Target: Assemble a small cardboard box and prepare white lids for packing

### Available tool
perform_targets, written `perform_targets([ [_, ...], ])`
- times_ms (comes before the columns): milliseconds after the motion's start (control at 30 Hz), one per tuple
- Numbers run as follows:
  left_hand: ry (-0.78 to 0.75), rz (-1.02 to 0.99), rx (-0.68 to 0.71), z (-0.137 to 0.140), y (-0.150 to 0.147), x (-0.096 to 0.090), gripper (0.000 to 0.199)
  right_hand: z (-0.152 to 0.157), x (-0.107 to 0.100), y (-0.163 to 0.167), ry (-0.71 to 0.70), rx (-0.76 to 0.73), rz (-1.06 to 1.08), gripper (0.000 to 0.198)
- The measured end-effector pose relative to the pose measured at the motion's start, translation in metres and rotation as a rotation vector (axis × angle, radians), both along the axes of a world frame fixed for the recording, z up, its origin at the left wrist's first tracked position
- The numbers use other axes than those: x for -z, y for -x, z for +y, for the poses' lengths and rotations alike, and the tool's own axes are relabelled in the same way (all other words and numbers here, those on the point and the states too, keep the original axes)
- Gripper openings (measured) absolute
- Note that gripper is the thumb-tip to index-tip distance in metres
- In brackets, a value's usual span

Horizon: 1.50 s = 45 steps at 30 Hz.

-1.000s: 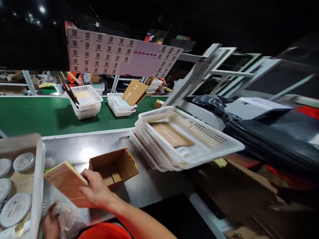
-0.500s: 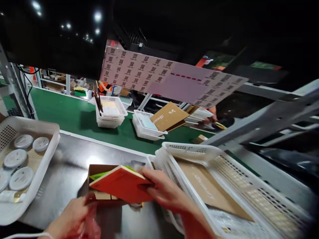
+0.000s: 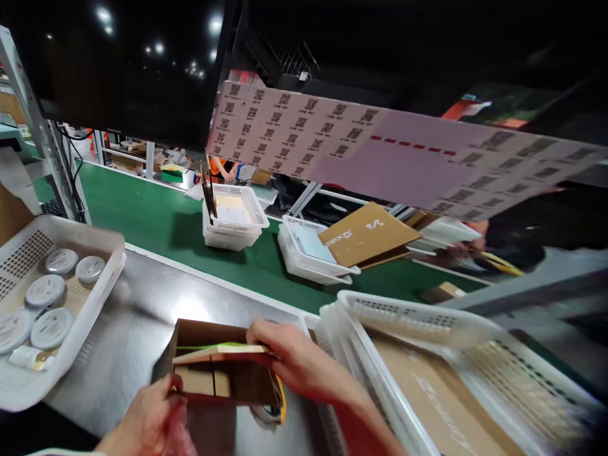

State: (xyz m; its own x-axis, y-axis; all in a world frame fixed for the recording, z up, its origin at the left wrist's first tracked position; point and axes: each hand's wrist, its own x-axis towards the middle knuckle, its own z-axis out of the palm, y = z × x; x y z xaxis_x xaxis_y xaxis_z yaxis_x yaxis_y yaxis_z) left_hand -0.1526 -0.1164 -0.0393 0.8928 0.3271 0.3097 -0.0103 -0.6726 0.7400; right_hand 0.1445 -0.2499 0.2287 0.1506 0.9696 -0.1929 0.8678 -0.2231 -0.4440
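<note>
My right hand [image 3: 289, 358] grips a flat brown cardboard piece [image 3: 223, 352] with a green sheet on top, lying level across the mouth of a small open brown box [image 3: 216, 370] on the steel bench. My left hand [image 3: 152, 421] is at the box's near left corner, touching its edge, with crinkled plastic wrap under the palm. Inside the box I see cardboard dividers. A yellow-rimmed object [image 3: 281, 402] pokes out beneath the box's right side.
A white basket [image 3: 90, 297] with several round white discs stands at the left. Stacked white baskets [image 3: 403, 316] holding a brown card stand at the right. Two more baskets [image 3: 232, 234] [image 3: 308, 266] ride the green conveyor beyond. A sheet of QR codes [image 3: 332, 139] hangs overhead.
My right hand has lowered the cardboard piece from a tilt to flat over the open box. My left hand has come up to the box's corner. My view has swung left.
</note>
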Motion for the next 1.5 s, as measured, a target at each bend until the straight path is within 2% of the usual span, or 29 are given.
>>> perform_targets([
  [133,0.022,-0.058,0.019,-0.005,-0.012,0.009,0.046,0.026,0.077,0.015,0.209,-0.079,-0.233,0.030],
  [233,-0.021,-0.089,0.005,-0.001,-0.015,0.011,0.042,0.046,0.136,0.032,0.272,-0.081,-0.356,0.047],
  [300,-0.033,-0.068,0.029,0.004,-0.014,0.011,0.043,0.057,0.164,0.038,0.282,-0.050,-0.386,0.053],
  [400,-0.013,-0.065,0.096,0.009,-0.014,0.012,0.051,0.065,0.186,0.034,0.280,-0.015,-0.427,0.058],
  [500,0.011,-0.114,0.100,0.010,-0.015,0.019,0.051,0.063,0.191,0.022,0.259,-0.008,-0.456,0.055],
  [600,0.038,-0.141,0.068,0.010,-0.019,0.027,0.041,0.060,0.191,0.017,0.240,-0.008,-0.488,0.051],
  [833,0.076,-0.078,0.202,0.015,-0.029,0.035,0.039,0.061,0.188,0.021,0.108,0.027,-0.584,0.050],
  [967,0.044,-0.117,0.224,0.020,-0.031,0.026,0.044,0.067,0.175,0.002,0.054,0.047,-0.564,0.031],
  [1067,0.031,-0.101,0.228,0.030,-0.030,0.012,0.045,0.072,0.166,-0.012,0.039,0.104,-0.554,0.033],
  [1167,0.022,-0.044,0.195,0.049,-0.021,0.004,0.042,0.073,0.164,-0.014,0.090,0.125,-0.504,0.031],
  [1267,0.045,0.061,0.154,0.068,-0.004,0.011,0.037,0.068,0.166,-0.003,0.146,0.105,-0.433,0.025],
  [1400,0.130,0.086,0.149,0.075,0.018,0.026,0.038,0.062,0.166,0.015,0.168,0.106,-0.369,0.048],
  [1500,0.180,0.046,0.157,0.074,0.028,0.022,0.052,0.059,0.159,0.021,0.181,0.123,-0.321,0.050],
])
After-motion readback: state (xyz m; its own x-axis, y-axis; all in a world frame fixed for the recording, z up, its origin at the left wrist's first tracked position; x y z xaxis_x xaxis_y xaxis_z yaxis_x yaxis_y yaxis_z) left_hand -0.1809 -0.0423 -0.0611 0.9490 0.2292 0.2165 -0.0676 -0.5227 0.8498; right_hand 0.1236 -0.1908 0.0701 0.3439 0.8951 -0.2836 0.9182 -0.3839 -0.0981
